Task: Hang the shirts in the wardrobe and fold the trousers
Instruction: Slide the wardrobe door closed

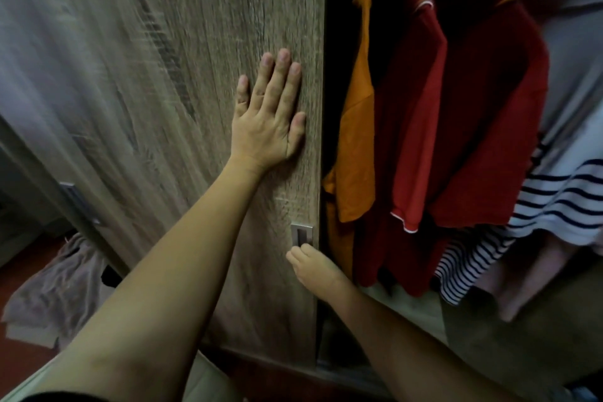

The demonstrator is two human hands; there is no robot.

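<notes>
My left hand (269, 111) lies flat and wide on the door (182, 59), with the fingers straight and the thumb close to the door's right edge. My right hand (310, 266) sits lower, its fingers curled at the bottom end of the metal handle (301, 233). I cannot tell whether they hook into it.

The door is rough-grained grey-brown wood, smeared by blur toward the left. Just past its edge the wardrobe (339, 26) stands open, a dark gap with room beside the clothes. An orange shirt (357, 127) hangs nearest the door edge. Next come a red shirt with white trim (414, 108), a second red shirt (489, 124) and a striped shirt (538, 206) in navy and white. A pale garment (574, 59) is cut off at the right.

The rail and hangers are lost in the dark. A light base board (414, 310) shows under the hems.

Down at the left, a crumpled pinkish cloth (55, 297) lies on the reddish floor (23, 274), too bunched to tell what it is.
</notes>
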